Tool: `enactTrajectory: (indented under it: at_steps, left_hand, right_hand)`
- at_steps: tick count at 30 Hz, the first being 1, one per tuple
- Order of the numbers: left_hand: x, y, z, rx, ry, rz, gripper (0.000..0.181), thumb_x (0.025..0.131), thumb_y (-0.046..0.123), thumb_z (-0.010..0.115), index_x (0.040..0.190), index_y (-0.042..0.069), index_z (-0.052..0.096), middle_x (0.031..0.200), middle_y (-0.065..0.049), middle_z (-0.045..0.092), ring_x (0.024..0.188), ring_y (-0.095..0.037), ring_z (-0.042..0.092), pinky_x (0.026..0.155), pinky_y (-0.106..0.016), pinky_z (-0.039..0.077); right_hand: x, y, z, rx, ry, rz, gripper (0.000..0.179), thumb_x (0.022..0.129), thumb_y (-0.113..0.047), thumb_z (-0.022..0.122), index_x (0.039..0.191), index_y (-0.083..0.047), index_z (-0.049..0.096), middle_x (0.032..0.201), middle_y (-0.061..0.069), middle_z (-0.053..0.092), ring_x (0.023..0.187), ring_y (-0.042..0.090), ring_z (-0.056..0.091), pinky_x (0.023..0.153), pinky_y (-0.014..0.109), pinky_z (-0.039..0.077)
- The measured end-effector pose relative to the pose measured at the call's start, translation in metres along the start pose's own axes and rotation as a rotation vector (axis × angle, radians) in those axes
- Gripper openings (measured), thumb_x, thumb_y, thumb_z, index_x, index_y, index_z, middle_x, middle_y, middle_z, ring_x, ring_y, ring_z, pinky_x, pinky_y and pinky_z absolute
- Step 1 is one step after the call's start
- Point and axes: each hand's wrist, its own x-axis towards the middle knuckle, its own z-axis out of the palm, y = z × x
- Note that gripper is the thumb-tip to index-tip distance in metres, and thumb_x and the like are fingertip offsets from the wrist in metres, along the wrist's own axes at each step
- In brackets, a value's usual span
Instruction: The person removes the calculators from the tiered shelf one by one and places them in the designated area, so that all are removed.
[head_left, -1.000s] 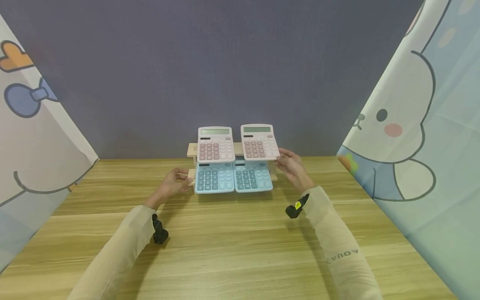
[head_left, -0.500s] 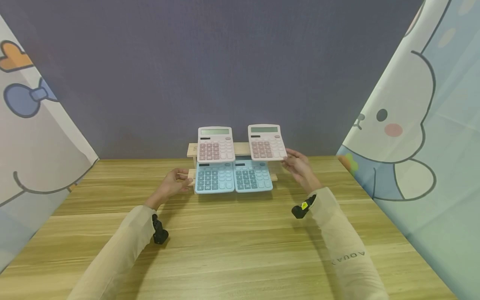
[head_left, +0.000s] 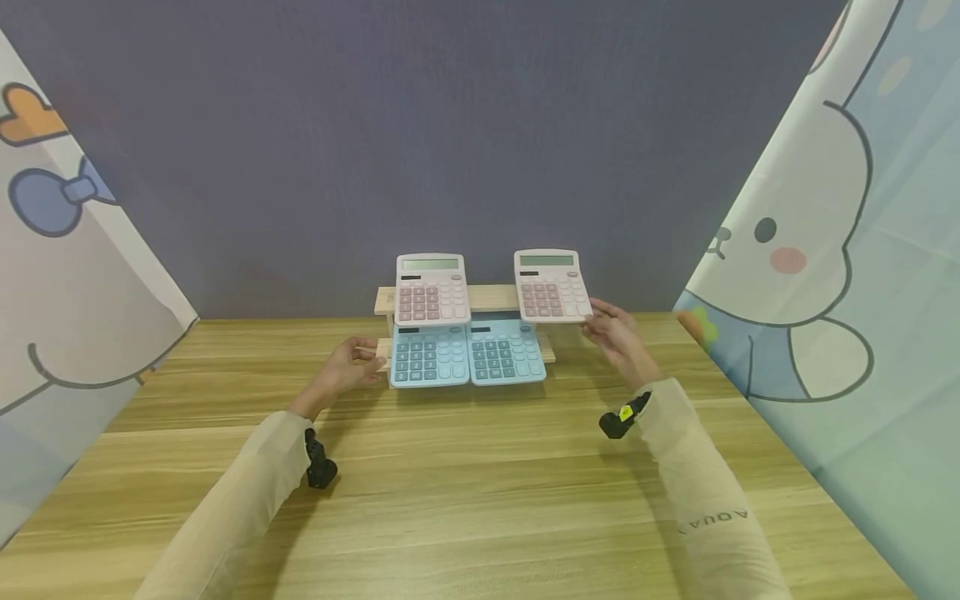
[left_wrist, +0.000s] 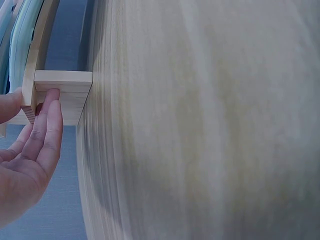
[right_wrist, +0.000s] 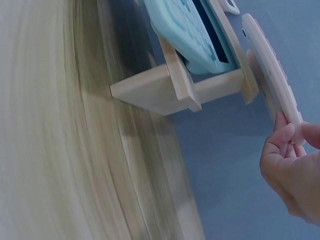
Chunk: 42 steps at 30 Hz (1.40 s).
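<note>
A pink calculator [head_left: 553, 287] is pinched at its lower right corner by my right hand [head_left: 615, 337]. In the right wrist view, thumb and fingers hold the edge of this pink calculator [right_wrist: 275, 75], which stands apart from the wooden rack's upper board. My left hand [head_left: 345, 367] grips the left end of the rack's lower board [left_wrist: 32, 65], thumb on one side and fingers on the other. Another pink calculator [head_left: 431, 290] lies on the upper tier at the left. Two blue calculators [head_left: 429, 358] [head_left: 506, 354] sit side by side on the lower tier.
The two-tier wooden rack [head_left: 491, 297] stands on the wood-grain table [head_left: 480, 492], near a dark grey panel [head_left: 480, 142] at the back. Cartoon-printed cloths [head_left: 892, 275] hang at both sides.
My right hand has moved to the right with the pink calculator, widening the gap to the other pink one. The left hand and the rack have stayed put.
</note>
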Motion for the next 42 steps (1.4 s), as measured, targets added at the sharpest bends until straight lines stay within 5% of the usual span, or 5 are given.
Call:
enactTrajectory:
  at_steps: [16,27,35,42]
  left_hand:
    - [-0.002,0.001,0.000,0.003,-0.006,-0.003,0.049,0.093,0.010,0.051,0.132,-0.010,0.029,0.121,-0.031,0.041,0.097,-0.032,0.058,0.087,-0.039,0.054]
    - [-0.002,0.001,-0.001,0.012,0.001,-0.012,0.049,0.093,0.012,0.052,0.131,-0.009,0.029,0.122,-0.031,0.041,0.097,-0.033,0.059,0.087,-0.040,0.054]
    - [-0.001,0.001,-0.001,0.013,0.001,-0.013,0.048,0.093,0.011,0.051,0.131,-0.008,0.030,0.121,-0.030,0.042,0.093,-0.029,0.061,0.087,-0.039,0.054]
    - [-0.002,0.002,-0.001,0.014,0.002,-0.011,0.048,0.094,0.011,0.051,0.131,-0.010,0.029,0.122,-0.032,0.041,0.096,-0.031,0.059,0.088,-0.041,0.053]
  right_hand:
    - [-0.009,-0.007,-0.027,0.078,-0.053,-0.029,0.026,0.092,0.011,0.035,0.114,-0.003,0.042,0.086,0.003,0.061,0.073,0.013,0.061,0.065,0.020,0.049]
    - [-0.017,-0.012,-0.041,0.096,-0.078,-0.018,0.031,0.093,0.011,0.034,0.122,0.000,0.034,0.087,0.004,0.061,0.073,0.013,0.059,0.064,0.020,0.048]
    - [-0.020,-0.009,-0.050,0.096,-0.075,-0.018,0.027,0.093,0.012,0.033,0.115,0.000,0.043,0.089,0.005,0.063,0.074,0.014,0.058,0.063,0.020,0.048]
    - [-0.015,0.006,-0.068,-0.029,-0.112,-0.101,0.048,0.090,0.008,0.045,0.135,0.011,0.029,0.091,0.002,0.060,0.075,0.009,0.056,0.063,0.016,0.048]
